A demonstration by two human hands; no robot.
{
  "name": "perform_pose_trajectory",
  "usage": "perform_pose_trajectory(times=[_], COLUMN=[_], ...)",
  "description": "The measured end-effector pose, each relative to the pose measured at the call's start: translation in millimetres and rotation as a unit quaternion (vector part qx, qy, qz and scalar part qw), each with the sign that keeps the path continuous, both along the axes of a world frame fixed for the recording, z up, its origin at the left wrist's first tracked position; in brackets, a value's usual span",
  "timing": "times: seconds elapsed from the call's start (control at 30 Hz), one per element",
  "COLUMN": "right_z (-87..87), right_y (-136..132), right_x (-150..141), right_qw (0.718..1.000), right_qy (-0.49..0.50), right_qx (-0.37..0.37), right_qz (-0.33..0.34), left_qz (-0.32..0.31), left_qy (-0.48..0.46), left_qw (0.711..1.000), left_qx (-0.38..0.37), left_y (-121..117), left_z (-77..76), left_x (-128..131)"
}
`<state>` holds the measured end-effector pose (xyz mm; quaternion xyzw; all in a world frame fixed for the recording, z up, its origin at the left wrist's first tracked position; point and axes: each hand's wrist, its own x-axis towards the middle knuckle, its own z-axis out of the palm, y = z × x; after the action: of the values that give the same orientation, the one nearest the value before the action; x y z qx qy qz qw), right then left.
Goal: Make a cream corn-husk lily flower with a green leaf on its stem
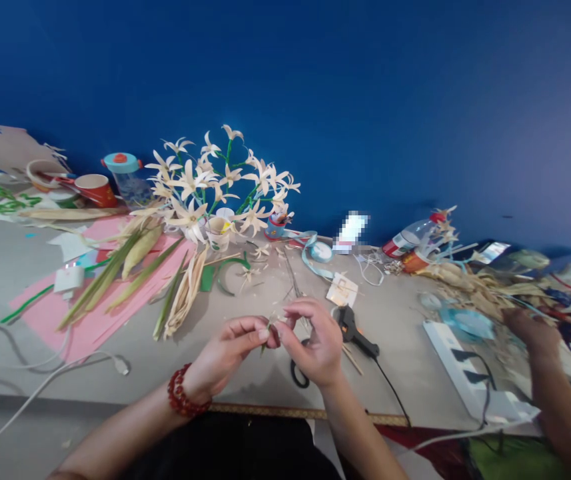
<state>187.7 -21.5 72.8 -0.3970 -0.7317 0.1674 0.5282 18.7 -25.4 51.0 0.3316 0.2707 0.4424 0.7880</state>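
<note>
My left hand [232, 350], with a red bead bracelet [181, 393] at the wrist, pinches a small green strip [265, 341] between thumb and forefinger. Thin pale strands show just above those fingertips, too fine to name. My right hand [318, 340] is right beside it, fingers curled and thumb tip close to the strip; what it pinches, if anything, is hidden. Below and between the hands lie the black handles of scissors [299, 375]. To the right of my right hand rests a black glue gun [358, 333] with its cord running to the table's front edge.
Pale corn-husk flowers [190, 180] on green stems stand in cups at the back. Husks [188, 293] and green leaves lie on pink paper [40, 313] at left. At right are a white power strip [448, 363], a plastic bottle [410, 237] and another person's hands [535, 330].
</note>
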Motion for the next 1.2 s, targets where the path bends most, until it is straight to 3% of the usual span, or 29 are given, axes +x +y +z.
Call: perform_pose_trajectory(times=[0.27, 0.37, 0.43, 0.57, 0.73, 0.83, 1.0, 1.2], right_z=[0.2, 0.6, -1.7, -14.1, -29.7, -35.4, -42.3, -38.5], right_y=[0.4, -1.2, -3.1, -8.5, -17.3, -21.1, -24.0, -28.2], right_x=[0.8, 3.3, 5.9, 11.7, 19.7, 24.3, 24.5, 12.1], right_qw=[1.000, 1.000, 1.000, 0.997, 0.993, 0.990, 0.982, 0.970], right_qy=[-0.013, 0.004, 0.022, 0.056, 0.065, 0.075, 0.092, 0.148], right_qx=[0.000, 0.001, -0.005, -0.046, -0.088, -0.117, -0.164, -0.192], right_qz=[0.007, 0.004, 0.006, 0.013, 0.036, 0.007, -0.030, -0.003], left_qz=[-0.009, 0.015, 0.054, 0.142, 0.201, 0.227, 0.251, 0.253], left_qy=[0.017, 0.076, 0.153, 0.277, 0.339, 0.358, 0.389, 0.399], left_qw=[1.000, 0.991, 0.962, 0.859, 0.772, 0.733, 0.686, 0.670], left_qx=[0.021, 0.106, 0.218, 0.407, 0.499, 0.532, 0.562, 0.573], left_y=[-1.3, -0.8, 0.4, 2.7, 3.8, 4.7, 5.5, 3.4], left_z=[-2.7, -5.7, -6.5, -4.8, -6.1, -9.7, -14.3, -15.7], left_x=[-0.1, -0.8, -1.9, -4.3, -6.3, -7.0, -7.2, -6.0])
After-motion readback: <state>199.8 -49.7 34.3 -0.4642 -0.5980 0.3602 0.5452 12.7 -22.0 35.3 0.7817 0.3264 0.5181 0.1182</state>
